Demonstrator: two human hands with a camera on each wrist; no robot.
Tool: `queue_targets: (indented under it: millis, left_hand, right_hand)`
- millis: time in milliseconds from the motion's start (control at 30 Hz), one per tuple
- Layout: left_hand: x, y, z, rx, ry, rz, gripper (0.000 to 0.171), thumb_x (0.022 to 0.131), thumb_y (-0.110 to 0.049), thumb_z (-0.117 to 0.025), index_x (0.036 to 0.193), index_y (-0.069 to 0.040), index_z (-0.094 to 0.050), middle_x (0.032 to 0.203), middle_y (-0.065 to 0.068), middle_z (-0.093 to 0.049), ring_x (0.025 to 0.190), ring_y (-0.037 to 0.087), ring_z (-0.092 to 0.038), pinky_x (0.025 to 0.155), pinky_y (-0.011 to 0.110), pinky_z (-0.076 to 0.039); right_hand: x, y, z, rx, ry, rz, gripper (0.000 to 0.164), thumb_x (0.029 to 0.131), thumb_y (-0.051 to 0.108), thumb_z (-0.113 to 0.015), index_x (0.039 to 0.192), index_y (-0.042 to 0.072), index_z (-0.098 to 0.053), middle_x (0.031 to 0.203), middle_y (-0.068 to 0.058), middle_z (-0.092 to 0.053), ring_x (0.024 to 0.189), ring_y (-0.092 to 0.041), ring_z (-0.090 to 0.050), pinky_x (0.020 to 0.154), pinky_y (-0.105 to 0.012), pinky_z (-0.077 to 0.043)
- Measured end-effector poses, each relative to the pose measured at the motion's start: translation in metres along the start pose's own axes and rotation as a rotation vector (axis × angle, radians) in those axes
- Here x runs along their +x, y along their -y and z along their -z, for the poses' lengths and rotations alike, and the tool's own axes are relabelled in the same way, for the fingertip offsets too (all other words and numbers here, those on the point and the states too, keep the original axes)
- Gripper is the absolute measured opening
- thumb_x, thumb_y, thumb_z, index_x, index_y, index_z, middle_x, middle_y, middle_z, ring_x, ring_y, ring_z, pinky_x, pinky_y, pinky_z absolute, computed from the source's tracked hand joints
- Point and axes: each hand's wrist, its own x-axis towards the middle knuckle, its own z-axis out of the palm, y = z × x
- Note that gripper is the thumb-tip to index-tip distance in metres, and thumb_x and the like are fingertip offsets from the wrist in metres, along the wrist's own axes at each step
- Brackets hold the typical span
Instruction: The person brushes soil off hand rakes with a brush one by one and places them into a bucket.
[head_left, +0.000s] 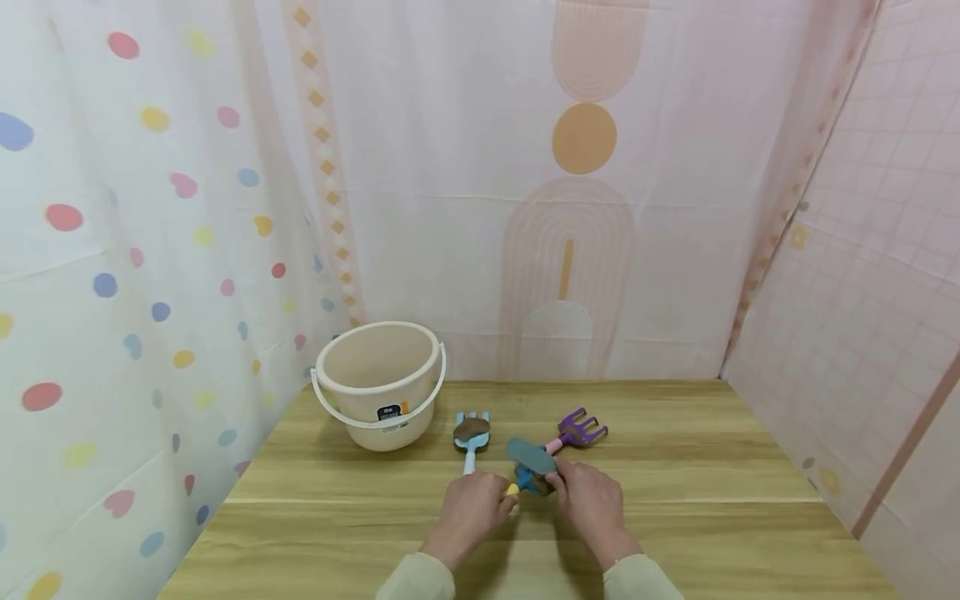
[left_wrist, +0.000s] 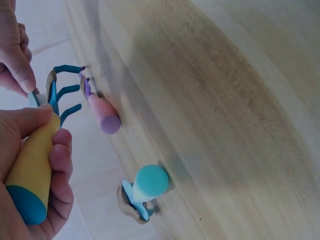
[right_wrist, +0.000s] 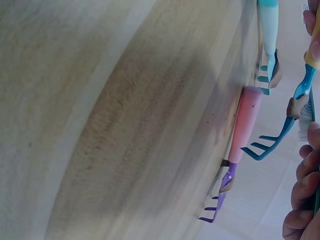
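Note:
My left hand [head_left: 471, 510] grips the yellow handle [left_wrist: 34, 167] of a small blue hand rake [right_wrist: 282, 135], fingers wrapped round it. Brown mud-like clumps [right_wrist: 296, 106] cling to the rake's head. In my right hand [head_left: 592, 503] is a scrub brush [head_left: 531, 457] with a teal back. Its white bristles [right_wrist: 304, 124] are right at the muddy part of the rake, as the right wrist view shows. Both hands are above the wooden table. The rake's tines point down, away from the left hand.
Beyond the hands lie a purple rake [head_left: 579, 430] with a pink handle and a light blue rake [head_left: 472, 442], both with brown clumps. A cream bucket [head_left: 351, 407] stands at the back left of the wooden table [head_left: 675, 450]. Curtains [head_left: 450, 250] hang behind and at both sides.

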Motion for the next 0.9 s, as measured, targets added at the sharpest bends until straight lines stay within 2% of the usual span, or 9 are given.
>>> queue_targets:
  millis: [233,433,700,900]
  left_hand:
    - [0.0010,-0.0025,-0.0032,-0.006,0.002,-0.005,0.031,0.088,-0.027,-0.075,0.063,-0.019,-0.058,0.056,-0.013,-0.045,0.050,0.004,-0.040,0.047,0.024,-0.035]
    - [0.0022,-0.0027,-0.0035,0.018,0.000,-0.007,0.031,0.088,-0.028,-0.074,0.063,-0.019,-0.059,0.054,-0.013,-0.043,0.049,0.004,-0.039,0.046,0.025,-0.034]
    - [-0.0013,-0.0011,-0.0013,0.012,0.003,-0.002,0.028,0.087,-0.028,-0.075,0.064,-0.018,-0.062,0.055,-0.013,-0.045,0.050,0.004,-0.041,0.048,0.025,-0.035]
    - [-0.0065,0.0006,-0.0018,-0.001,0.020,0.012,0.027,0.088,-0.028,-0.074,0.065,-0.019,-0.063,0.055,-0.013,-0.045,0.050,0.004,-0.041,0.047,0.025,-0.035]
  right_hand:
    - [0.0013,-0.0049,0.0016,0.065,0.001,-0.028,0.023,0.092,0.028,-0.070,0.111,0.017,-0.073,0.076,-0.002,-0.068,0.060,-0.018,-0.059,0.049,-0.033,-0.041]
    - [0.0050,-0.0065,0.0031,0.058,0.020,-0.042,0.022,0.093,0.028,-0.069,0.112,0.017,-0.073,0.077,0.000,-0.066,0.059,-0.014,-0.052,0.048,-0.033,-0.039]
    - [0.0083,-0.0054,0.0011,0.060,0.043,-0.071,0.023,0.094,0.029,-0.067,0.114,0.018,-0.072,0.079,-0.001,-0.068,0.061,-0.016,-0.056,0.049,-0.035,-0.040]
    - [0.0083,-0.0050,-0.0019,0.110,0.066,-0.099,0.021,0.095,0.027,-0.066,0.114,0.019,-0.072,0.068,0.004,-0.058,0.059,-0.014,-0.051,0.049,-0.035,-0.038]
